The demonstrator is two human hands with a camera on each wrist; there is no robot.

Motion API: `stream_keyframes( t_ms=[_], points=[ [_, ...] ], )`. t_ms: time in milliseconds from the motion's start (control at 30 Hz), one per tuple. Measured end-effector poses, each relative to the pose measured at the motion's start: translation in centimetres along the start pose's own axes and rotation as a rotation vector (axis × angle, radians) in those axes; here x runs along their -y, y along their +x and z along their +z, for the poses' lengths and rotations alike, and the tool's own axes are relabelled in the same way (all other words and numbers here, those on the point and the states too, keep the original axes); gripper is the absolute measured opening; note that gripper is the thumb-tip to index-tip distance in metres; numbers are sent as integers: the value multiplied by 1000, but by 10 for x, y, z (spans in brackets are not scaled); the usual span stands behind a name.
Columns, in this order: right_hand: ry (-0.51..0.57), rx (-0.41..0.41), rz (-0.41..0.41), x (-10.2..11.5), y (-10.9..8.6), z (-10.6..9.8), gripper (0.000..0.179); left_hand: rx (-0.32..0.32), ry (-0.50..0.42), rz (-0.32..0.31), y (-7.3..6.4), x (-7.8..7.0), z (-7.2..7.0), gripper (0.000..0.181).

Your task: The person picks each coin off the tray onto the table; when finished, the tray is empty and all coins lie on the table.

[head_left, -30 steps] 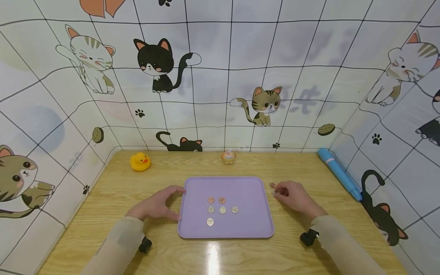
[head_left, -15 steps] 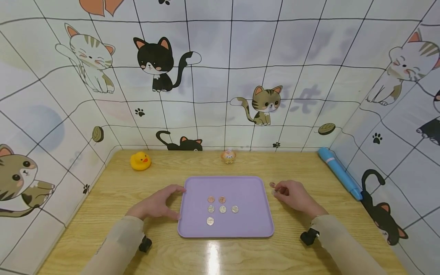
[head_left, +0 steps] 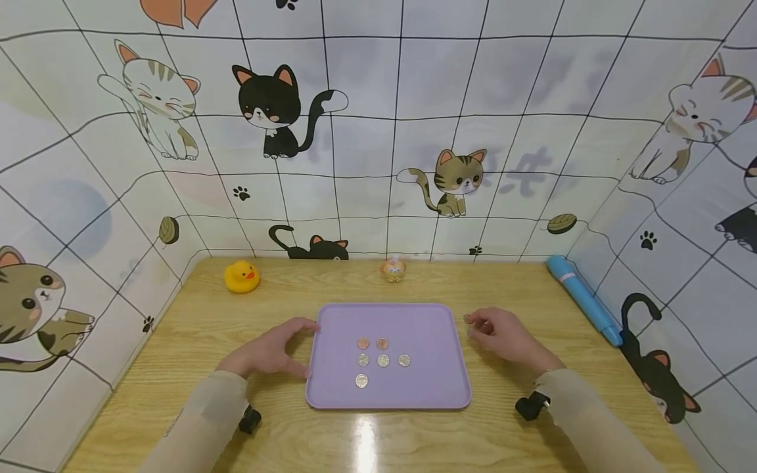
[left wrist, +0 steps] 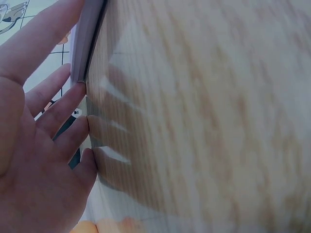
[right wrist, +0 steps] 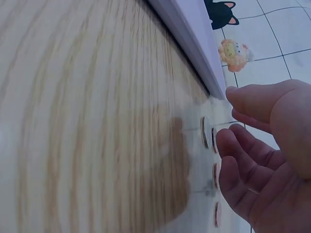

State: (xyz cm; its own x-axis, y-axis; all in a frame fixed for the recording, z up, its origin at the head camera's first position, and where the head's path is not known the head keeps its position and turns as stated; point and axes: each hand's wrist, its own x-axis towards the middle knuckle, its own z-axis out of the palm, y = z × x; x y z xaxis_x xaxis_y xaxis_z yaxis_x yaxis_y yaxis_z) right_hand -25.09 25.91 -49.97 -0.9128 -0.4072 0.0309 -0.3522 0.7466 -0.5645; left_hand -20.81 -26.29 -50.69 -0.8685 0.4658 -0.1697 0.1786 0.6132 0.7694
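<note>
A lilac tray (head_left: 434,381) lies on the wooden table, with several coins in three rows: two copper coins (head_left: 372,343), three silver coins (head_left: 383,360) and one silver coin (head_left: 361,381). At its left rim rests my left hand (head_left: 269,351), thumb and fingers spread wide along the edge. My right hand (head_left: 505,335) is low over the table just right of the tray, fingers loosely bent. Close by its fingertips are several loose coins (right wrist: 205,133), partly hidden in the head view. Between thumb and fingers, the right wrist view shows nothing held.
A yellow rubber duck (head_left: 242,277) stands at the back left, and a small orange figurine (head_left: 393,270) at the back middle. Along the right wall lies a blue tube-shaped object (head_left: 582,299). Cat-patterned sheeting (head_left: 367,151) encloses the table at the back and sides.
My right hand has shifted slightly left and away from me, its fingertips now covering most of the copper coin. My left hand, the tray and its coins have stayed put.
</note>
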Motion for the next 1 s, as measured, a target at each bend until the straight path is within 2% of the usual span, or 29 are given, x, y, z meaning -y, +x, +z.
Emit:
stream_keyframes(
  t_ms=[233,433,533,667,867,1000],
  points=[
    [22,8,-72,13,7,4,19,0,-5,-25,0,-3,1,90],
    [32,20,-135,32,16,9,18,-5,-7,-33,0,-2,1,91],
    [43,36,-199,42,22,14,18,-7,1,-37,1,-1,1,91],
    [68,89,-272,58,31,25,17,-11,3,-43,1,1,2,92],
    [26,173,-382,85,42,42,16,-8,-3,-49,2,1,2,92],
    [2,208,-393,101,46,48,18,-5,-6,-45,2,0,2,92]
  ],
)
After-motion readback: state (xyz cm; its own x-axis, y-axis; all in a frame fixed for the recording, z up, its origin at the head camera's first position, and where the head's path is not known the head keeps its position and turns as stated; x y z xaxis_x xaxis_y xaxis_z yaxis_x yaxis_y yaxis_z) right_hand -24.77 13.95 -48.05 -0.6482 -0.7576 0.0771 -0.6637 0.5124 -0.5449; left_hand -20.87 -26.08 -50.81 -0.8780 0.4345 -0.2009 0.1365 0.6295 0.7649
